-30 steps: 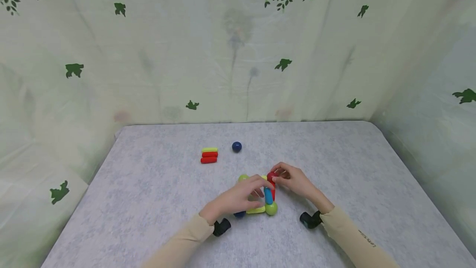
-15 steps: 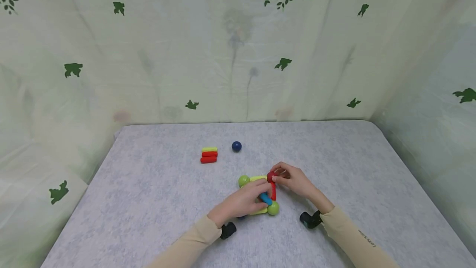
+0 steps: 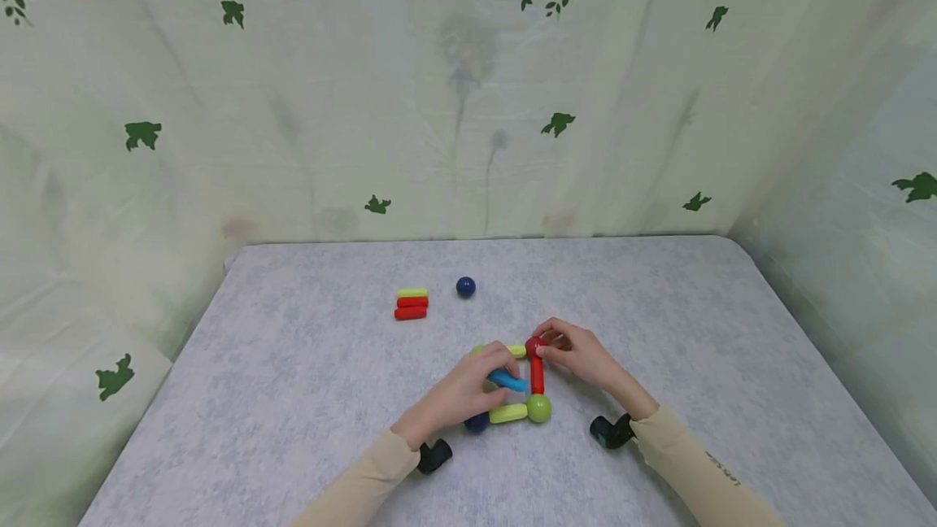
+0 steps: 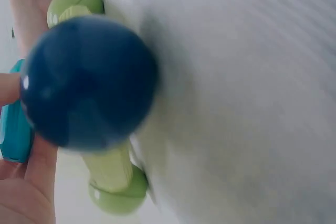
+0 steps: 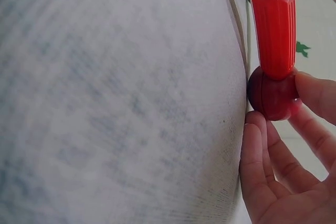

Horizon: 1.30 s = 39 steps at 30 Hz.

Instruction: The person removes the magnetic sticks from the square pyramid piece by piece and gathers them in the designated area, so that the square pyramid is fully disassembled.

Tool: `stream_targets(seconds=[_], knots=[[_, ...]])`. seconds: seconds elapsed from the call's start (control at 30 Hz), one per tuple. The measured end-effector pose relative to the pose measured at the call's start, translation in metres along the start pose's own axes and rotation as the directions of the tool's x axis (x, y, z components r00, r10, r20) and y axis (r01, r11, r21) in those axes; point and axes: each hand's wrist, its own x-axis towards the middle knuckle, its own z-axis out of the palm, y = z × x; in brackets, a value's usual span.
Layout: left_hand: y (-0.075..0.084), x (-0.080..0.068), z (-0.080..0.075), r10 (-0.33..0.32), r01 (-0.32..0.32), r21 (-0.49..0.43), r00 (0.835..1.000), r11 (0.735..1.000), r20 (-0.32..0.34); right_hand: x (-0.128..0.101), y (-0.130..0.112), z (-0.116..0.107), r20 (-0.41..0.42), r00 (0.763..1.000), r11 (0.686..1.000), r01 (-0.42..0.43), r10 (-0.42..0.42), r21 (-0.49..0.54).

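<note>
While the left hand [image 3: 457,397] pinches a blue rod [image 3: 507,381] between thumb and fingers, holding it inside a flat square frame of toy pieces, the right hand [image 3: 581,354] closes its fingertips around a red ball [image 3: 535,346] at the frame's far right corner. The left wrist view shows the blue rod [image 4: 14,129] lying against that hand's fingers [image 4: 10,88]. In the right wrist view the fingers [image 5: 315,94] curl round the red ball [image 5: 272,99], which touches the end of a red rod [image 5: 272,27].

That red rod [image 3: 538,374] forms the right side of the frame and runs from the red ball toward the near side, where it meets a green ball [image 3: 538,407]. From the green ball a yellow-green rod [image 3: 508,412] lies along the near side to a dark blue ball [image 3: 476,422] at the near left corner, just beside the left hand; this ball [image 4: 86,81] fills much of the left wrist view. Another yellow-green rod [image 3: 515,350] marks the far side, partly hidden by the left fingers.

Well apart on the far left of the grey table [image 3: 293,397] lie three short rods side by side, one yellow [image 3: 413,293] and two red [image 3: 411,307]. A second dark blue ball [image 3: 465,287] sits alone just right of them.
</note>
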Motion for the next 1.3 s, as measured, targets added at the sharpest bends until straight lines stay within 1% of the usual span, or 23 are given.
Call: stream_targets(seconds=[0.17, 0.3, 0.57, 0.67, 0.73, 0.9, 1.0, 1.1, 1.3], knots=[[-0.007, -0.008, -0.010, -0.022, 0.022, 0.002, 0.998, 1.000, -0.060, 0.001, 0.001, 0.000, -0.004, 1.000, 1.000, -0.011, 0.011, -0.007], [-0.012, -0.013, -0.019, -0.048, 0.050, 0.015, 0.993, 0.999, -0.112, 0.001, 0.001, 0.000, -0.006, 1.000, 0.999, -0.030, 0.030, -0.014], [-0.025, -0.024, -0.036, -0.080, 0.091, 0.045, 0.972, 0.995, -0.220, 0.001, 0.000, 0.000, 0.001, 0.999, 0.999, -0.036, 0.036, -0.019], [-0.031, -0.027, -0.044, -0.118, 0.137, 0.061, 0.960, 0.989, -0.252, 0.001, 0.000, -0.001, -0.002, 0.999, 0.999, -0.038, 0.038, -0.020], [-0.035, -0.029, -0.049, -0.153, 0.178, 0.069, 0.949, 0.982, -0.276, 0.001, 0.000, 0.000, -0.002, 0.999, 0.999, -0.042, 0.042, -0.018], [-0.044, -0.035, -0.064, -0.237, 0.282, 0.091, 0.911, 0.955, -0.337, 0.002, 0.004, 0.001, 0.003, 0.999, 0.999, -0.037, 0.037, -0.018], [-0.049, -0.037, -0.072, -0.272, 0.327, 0.104, 0.893, 0.939, -0.358, 0.002, 0.005, 0.001, 0.008, 1.000, 0.999, -0.026, 0.026, -0.020], [-0.055, -0.038, -0.078, -0.292, 0.354, 0.118, 0.886, 0.928, -0.361, 0.001, 0.006, 0.001, 0.009, 1.000, 1.000, -0.022, 0.023, -0.017], [-0.063, -0.038, -0.087, -0.346, 0.401, 0.097, 0.870, 0.911, -0.350, 0.002, 0.007, 0.001, 0.011, 0.999, 0.999, -0.030, 0.030, -0.011]])
